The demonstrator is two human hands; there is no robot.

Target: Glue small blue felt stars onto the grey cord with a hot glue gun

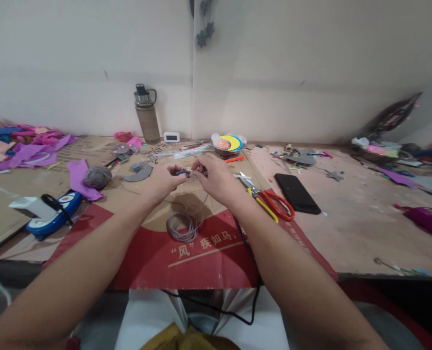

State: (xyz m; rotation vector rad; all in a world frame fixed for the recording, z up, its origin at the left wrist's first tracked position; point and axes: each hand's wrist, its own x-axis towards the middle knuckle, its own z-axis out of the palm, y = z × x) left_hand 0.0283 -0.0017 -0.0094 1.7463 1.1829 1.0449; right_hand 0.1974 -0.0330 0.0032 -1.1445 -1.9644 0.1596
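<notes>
Both my hands meet above the middle of the table, with their fingertips almost touching. My left hand (pixel 167 179) pinches a small dark bluish piece (pixel 182 172), too small to name. Closed around something small at the same spot is my right hand (pixel 214 176); its fingers hide most of it. A thin grey cord hangs near the hands, and a coil of grey cord (pixel 182 227) lies below them on the red and brown cardboard (pixel 139 262). Left of my left hand are a grey crescent (pixel 139 172) and a ball of grey yarn (pixel 98 177).
Red-handled scissors (pixel 277 204), yellow-handled pliers (pixel 267 205) and a black phone (pixel 298 193) lie to the right. A bottle (pixel 148 116) and small white clock (pixel 171 137) stand at the back. At left are a blue-white power strip (pixel 55 214) and purple felt (pixel 33 151).
</notes>
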